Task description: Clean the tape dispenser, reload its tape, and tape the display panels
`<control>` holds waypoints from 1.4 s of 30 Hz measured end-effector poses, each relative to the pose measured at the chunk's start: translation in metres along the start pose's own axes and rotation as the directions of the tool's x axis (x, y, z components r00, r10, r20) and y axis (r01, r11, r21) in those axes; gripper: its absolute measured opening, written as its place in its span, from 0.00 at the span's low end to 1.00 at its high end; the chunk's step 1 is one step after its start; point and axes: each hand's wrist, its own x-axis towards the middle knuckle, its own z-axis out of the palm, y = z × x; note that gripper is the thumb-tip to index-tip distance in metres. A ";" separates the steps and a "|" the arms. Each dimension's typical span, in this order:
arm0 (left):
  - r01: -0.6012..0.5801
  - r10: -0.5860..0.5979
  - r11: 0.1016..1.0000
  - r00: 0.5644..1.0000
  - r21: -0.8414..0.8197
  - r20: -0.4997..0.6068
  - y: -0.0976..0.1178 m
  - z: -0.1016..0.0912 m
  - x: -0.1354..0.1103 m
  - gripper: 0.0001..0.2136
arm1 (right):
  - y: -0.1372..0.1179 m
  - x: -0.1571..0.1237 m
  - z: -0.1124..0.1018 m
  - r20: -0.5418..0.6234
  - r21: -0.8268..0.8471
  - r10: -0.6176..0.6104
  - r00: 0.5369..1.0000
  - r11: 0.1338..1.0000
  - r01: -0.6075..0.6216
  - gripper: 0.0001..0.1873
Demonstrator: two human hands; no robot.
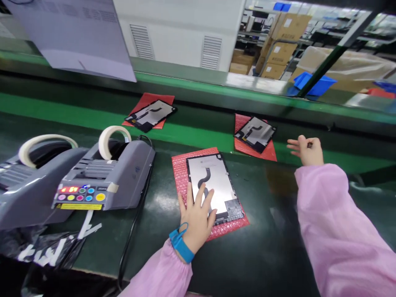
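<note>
My left hand (196,218), with a blue wrist strap (182,243), lies with its fingers spread over the lower left of a flat tablet display panel (216,177). A dark curved flex cable (204,178) runs down the panel's silvery back, partly under my fingers. Beneath the panel is a red bubble-wrap sheet (179,165). Out to the right, my right hand (310,153) is raised near the green belt. Some of its fingers are bent together, and a small dark spot shows between them; what it is, I cannot make out.
Two more panels, one at left (151,114) and one at right (257,133), rest on red wraps along the green belt (198,130). Grey tape dispensers (130,169) stand on the left, a black cable (136,218) beside them. Cardboard boxes (281,53) are stacked behind.
</note>
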 end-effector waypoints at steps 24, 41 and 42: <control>-0.620 0.688 0.705 0.715 -0.344 0.122 0.138 0.047 0.008 0.10 | 0.070 -0.238 -0.119 0.381 -0.222 0.197 0.904 0.968 -0.117 0.21; -0.552 0.657 0.703 0.746 -0.448 0.112 0.137 0.053 0.004 0.18 | 0.059 -0.244 -0.107 0.439 0.173 0.057 0.896 0.974 -0.146 0.22; -0.542 0.652 0.705 0.749 -0.457 0.119 0.139 0.052 0.002 0.19 | 0.055 -0.247 -0.105 0.444 0.208 0.065 0.894 0.963 -0.173 0.22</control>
